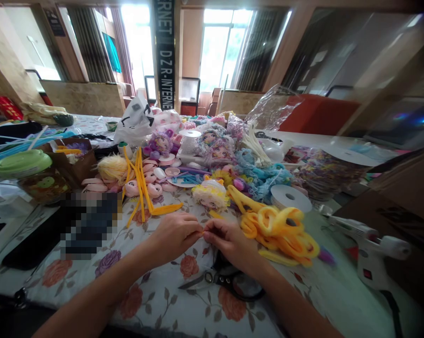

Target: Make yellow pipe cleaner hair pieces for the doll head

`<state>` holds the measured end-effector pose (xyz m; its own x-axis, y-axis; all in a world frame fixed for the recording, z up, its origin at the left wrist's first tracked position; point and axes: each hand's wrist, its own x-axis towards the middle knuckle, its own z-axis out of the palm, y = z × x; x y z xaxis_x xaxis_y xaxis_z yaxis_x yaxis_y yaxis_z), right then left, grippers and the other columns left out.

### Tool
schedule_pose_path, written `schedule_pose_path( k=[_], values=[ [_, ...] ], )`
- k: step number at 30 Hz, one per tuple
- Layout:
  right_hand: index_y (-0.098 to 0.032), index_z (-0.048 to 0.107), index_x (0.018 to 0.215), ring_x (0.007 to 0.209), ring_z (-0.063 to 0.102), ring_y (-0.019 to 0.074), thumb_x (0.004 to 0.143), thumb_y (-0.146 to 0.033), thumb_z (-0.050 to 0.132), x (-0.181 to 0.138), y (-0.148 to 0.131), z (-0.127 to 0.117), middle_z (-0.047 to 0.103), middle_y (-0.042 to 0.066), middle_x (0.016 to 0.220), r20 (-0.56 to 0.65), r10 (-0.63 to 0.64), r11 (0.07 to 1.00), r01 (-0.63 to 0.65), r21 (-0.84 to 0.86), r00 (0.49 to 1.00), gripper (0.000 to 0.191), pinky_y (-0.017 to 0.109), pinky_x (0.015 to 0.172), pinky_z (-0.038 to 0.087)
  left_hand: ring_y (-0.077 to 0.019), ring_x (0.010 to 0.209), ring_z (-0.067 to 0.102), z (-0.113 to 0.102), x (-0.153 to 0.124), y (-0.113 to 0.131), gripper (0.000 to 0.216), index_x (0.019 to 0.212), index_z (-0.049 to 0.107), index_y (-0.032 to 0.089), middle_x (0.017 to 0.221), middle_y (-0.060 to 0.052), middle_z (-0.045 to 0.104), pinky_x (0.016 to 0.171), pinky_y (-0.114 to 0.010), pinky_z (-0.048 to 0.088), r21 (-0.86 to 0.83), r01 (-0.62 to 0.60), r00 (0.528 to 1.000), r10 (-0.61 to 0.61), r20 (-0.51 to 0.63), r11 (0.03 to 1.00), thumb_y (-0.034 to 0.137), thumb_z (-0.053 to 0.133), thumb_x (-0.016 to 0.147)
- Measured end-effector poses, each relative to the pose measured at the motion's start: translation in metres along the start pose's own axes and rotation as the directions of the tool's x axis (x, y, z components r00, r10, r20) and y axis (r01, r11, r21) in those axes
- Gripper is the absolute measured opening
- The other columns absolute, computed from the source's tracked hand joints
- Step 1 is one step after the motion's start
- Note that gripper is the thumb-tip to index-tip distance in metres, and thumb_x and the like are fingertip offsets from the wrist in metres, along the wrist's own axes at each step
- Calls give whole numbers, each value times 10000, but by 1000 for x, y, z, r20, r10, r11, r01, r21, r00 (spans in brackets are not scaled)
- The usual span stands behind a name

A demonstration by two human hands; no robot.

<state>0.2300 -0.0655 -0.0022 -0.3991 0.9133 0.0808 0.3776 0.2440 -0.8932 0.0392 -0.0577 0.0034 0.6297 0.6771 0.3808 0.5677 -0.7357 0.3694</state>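
My left hand (178,233) and my right hand (226,237) meet fingertip to fingertip above the flowered tablecloth. Both are closed in a pinch on a small orange piece (202,233), mostly hidden by the fingers. Below my right hand lies a pair of black-handled scissors (209,278) with its blades apart. Just beyond the hands sits a doll head (210,195) with pale yellow curls. A heap of fuzzy yellow cord (278,227) is beside my right wrist. Orange-yellow fuzzy stems (141,183) lie beyond my left hand.
On the right stands a white glue gun (370,249), near a white ribbon spool (291,198). To the left are a lidded jar (27,176) and a dark, partly pixelated object (39,234). Doll heads, blue yarn (261,176) and plastic bags crowd the back.
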Motion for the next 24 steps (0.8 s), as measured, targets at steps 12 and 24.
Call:
schedule_pose_path(
  k=[12,24],
  values=[
    [-165,669,779,603,523,128,776,-317,613,2,2,1,596,-5,657,-23,58,994,-56,93,998,161,222,547,395,-136,665,559,0,2,0,149,738,690,172,694,-11,646,590,-217,386,-278,287,956,-294,17,917,269,598,803],
    [-148,646,695,537,440,88,765,-340,653,-2,0,2,543,-24,596,6,153,926,-146,347,988,204,210,497,327,-128,615,515,-10,4,-3,287,682,666,146,651,-2,592,519,-211,366,-394,418,908,-393,146,819,428,652,731]
  ],
)
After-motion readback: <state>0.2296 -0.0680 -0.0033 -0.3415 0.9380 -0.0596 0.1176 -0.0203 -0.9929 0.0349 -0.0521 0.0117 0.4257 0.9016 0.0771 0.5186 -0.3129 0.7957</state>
